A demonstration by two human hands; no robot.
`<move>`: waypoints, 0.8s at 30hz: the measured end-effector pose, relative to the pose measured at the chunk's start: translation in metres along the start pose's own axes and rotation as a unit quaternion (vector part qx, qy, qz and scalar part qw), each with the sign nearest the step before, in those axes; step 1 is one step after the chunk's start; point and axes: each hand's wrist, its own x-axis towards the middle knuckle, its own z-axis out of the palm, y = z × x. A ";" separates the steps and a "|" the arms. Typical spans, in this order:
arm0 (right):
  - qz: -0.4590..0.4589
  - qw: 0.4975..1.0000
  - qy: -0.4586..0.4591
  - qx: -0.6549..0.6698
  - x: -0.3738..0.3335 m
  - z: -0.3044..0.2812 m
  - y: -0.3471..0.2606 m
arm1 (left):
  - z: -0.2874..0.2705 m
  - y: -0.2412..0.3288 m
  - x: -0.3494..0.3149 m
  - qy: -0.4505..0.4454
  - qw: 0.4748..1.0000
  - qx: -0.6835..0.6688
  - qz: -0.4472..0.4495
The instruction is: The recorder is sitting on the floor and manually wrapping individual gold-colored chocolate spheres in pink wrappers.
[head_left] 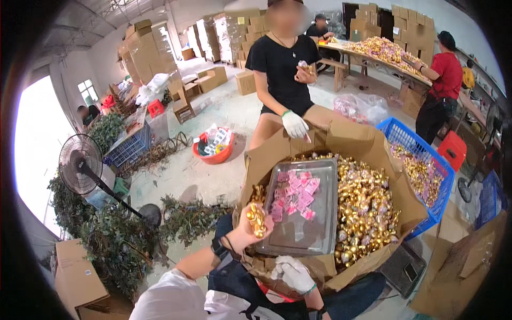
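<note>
My bare left hand (254, 223) holds a few gold foil-wrapped pieces (257, 218) at the near left corner of a metal tray (320, 234). The tray lies across a big open cardboard box (368, 146) heaped with gold foil-wrapped pieces (365, 208), and it carries a scatter of small pink tags (295, 194). My right hand (293, 273), in a white glove, rests closed at the box's near edge below the tray. Across the box sits a person in a black shirt, one white-gloved hand (294, 125) on the far flap.
A blue crate (442, 176) of gold pieces stands right of the box. A floor fan (80, 164), green foliage (106, 234) and a red basin (216, 152) are to the left. A person in red works at a long table (384, 53). Cardboard boxes are stacked behind.
</note>
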 end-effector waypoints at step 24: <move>0.004 0.954 0.298 0.037 0.012 -0.054 0.014 | 0.002 -0.082 -0.032 0.084 0.966 -0.189 -0.156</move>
